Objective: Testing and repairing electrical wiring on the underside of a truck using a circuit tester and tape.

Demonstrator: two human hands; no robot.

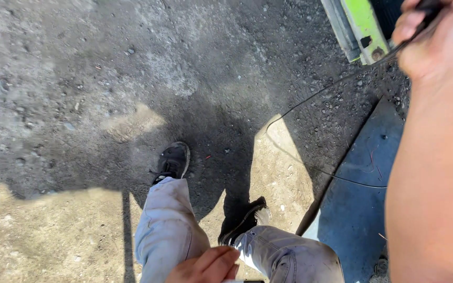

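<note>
The right hand (439, 36) is raised at the top right corner of the view, its fingers (410, 23) curled tight around a dark handle or grip from which a thin black cable (310, 105) runs out. The cable droops down and left over the gravelly ground (79, 78), loops back near the sunlit patch and trails right across the dark flat panel (360, 199) lying by the person's feet. It looks light, limp and springy, likely to kink or snag on grit, so the firm end in the fist is the sound place to hold it; the slack would slip through a loose pinch. What the handle belongs to is blurred, possibly a tool.

The left hand (205, 267) hangs at the bottom edge by the thigh, fingers together and lightly bent, holding nothing visible.

A green metal frame (365, 29) stands just beside the right hand. No containers show.
</note>
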